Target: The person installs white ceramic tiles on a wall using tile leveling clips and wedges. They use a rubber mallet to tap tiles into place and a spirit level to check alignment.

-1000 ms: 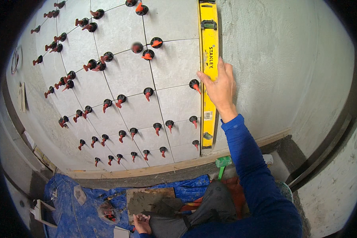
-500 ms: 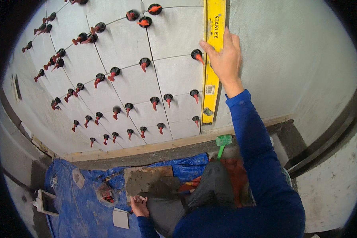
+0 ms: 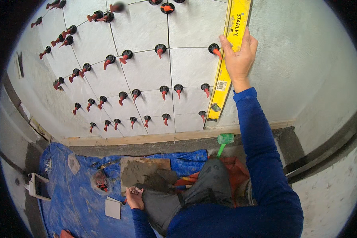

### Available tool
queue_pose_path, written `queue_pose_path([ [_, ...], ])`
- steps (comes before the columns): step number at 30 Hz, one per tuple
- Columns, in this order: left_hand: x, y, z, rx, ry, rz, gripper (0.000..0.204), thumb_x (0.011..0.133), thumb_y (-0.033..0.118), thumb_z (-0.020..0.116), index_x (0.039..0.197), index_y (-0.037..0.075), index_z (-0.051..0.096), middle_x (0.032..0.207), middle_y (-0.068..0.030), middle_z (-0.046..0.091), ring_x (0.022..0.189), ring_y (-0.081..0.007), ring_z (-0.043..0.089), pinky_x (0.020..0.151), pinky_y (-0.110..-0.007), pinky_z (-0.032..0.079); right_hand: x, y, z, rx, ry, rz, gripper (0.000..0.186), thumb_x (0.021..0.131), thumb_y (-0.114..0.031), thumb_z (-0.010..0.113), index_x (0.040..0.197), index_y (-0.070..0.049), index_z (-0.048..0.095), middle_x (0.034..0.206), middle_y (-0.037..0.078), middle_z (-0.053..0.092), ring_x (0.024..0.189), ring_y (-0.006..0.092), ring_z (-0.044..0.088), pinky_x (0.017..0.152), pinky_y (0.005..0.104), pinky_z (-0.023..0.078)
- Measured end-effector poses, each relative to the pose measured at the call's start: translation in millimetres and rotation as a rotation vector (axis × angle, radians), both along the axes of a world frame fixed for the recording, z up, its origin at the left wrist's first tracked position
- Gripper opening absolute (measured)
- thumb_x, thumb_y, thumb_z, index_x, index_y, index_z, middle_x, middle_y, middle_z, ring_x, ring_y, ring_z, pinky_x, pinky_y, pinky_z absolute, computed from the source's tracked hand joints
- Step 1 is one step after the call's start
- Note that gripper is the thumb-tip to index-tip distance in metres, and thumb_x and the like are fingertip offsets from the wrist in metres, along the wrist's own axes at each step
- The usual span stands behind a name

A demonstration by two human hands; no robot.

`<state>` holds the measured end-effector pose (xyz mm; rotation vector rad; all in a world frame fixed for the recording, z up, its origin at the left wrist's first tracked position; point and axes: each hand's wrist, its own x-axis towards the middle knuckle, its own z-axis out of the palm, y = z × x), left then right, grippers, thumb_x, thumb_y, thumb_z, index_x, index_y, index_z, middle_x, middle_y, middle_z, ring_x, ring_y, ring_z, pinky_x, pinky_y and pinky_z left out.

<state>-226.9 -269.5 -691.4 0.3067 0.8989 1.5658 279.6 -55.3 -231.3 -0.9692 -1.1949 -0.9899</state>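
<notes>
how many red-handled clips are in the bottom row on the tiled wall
7 red-handled clips: one beside the lower end of the yellow level, the other six spread leftward along that row. The level might hide another.

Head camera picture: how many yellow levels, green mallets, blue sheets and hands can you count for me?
Yellow level: 1
Green mallet: 1
Blue sheet: 1
Hands (left hand, right hand): 2
Total: 5

Blue tarp (image 3: pixel 81 216) lies spread out; clear plastic bag (image 3: pixel 96 181) sits on it, near pale flat squares (image 3: pixel 112 209). Pale frame (image 3: pixel 31 185) at left edge; green mallet (image 3: pixel 226 138) to right.
</notes>
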Motion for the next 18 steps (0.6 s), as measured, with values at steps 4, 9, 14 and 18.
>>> queue_pose_path([
  [4, -5.1, -1.1, -3.4, -0.026, 0.021, -0.006, 0.033, 0.108, 0.047, 0.058, 0.093, 0.017, 0.058, 0.094, -0.0011, 0.063, 0.088, -0.0193, 0.062, 0.089, -0.046, 0.055, -0.9, 0.9, -1.8, 0.001, 0.012, 0.035, 0.081, 0.087, -0.036, 0.087, 0.147, 0.006, 0.052, 0.121, 0.018, 0.055, 0.109, 0.0299, 0.06, 0.089, 0.0388, 0.055],
  [9, -8.6, -1.6, -2.4, -0.004, -0.018, -0.014, 0.034, 0.108, 0.046, 0.058, 0.092, 0.017, 0.058, 0.095, -0.0016, 0.064, 0.087, -0.0195, 0.063, 0.089, -0.046, 0.055, 0.5, 1.3, -0.2, 0.004, -0.024, -0.018, 0.081, 0.088, -0.035, 0.087, 0.147, 0.007, 0.051, 0.12, 0.017, 0.054, 0.11, 0.0296, 0.059, 0.09, 0.0381, 0.054],
  [14, -7.9, -2.0, 0.8, -0.027, -0.014, 0.014, 0.034, 0.108, 0.045, 0.059, 0.094, 0.014, 0.061, 0.093, -0.0031, 0.065, 0.088, -0.0201, 0.063, 0.089, -0.046, 0.055, 2.0, 2.4, -1.9, 0.008, -0.032, 0.002, 0.08, 0.088, -0.034, 0.086, 0.147, 0.008, 0.051, 0.12, 0.017, 0.055, 0.109, 0.0289, 0.059, 0.089, 0.038, 0.054],
  [18, -5.3, -2.1, 1.6, 0.0, 0.028, 0.006, 0.035, 0.107, 0.045, 0.059, 0.097, 0.012, 0.063, 0.091, -0.0047, 0.065, 0.088, -0.0208, 0.064, 0.087, -0.045, 0.055, 3.2, 1.2, -2.7, 0.015, -0.058, -0.015, 0.079, 0.088, -0.032, 0.087, 0.147, 0.007, 0.051, 0.12, 0.017, 0.055, 0.108, 0.028, 0.06, 0.088, 0.0372, 0.055],
])
